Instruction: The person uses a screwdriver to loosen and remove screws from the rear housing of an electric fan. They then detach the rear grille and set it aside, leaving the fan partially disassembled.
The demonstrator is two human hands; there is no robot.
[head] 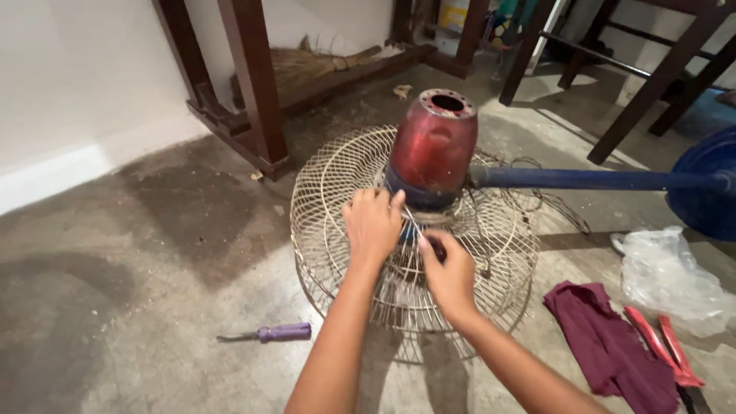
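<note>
Floor: bare stained concrete (153, 253), a white wall at ten o'clock, dark wooden furniture legs (257, 84) and a straw broom (322, 63) at twelve o'clock.
Fan: I see it lying face down at centre, its wire guard (337, 192) on the floor, red motor housing (433, 146) pointing up, blue pole (590, 179) running out to three o'clock toward a blue base (709, 188).
Left hand (373, 224): fingers curled together over the guard wires just below the housing, steadying it.
Right hand (451, 276): fingers pinched on a small dark part or tool tip at the hub; I cannot tell which.
Progress: as I judge it, housing and guard are both in place, so the hub work looks early, with the fastening not yet free.
Tools idle: purple-handled screwdriver (280, 333) at seven o'clock; red-handled pliers (665, 349), maroon cloth (609, 349) and a clear plastic bag (667, 276) at four o'clock.
</note>
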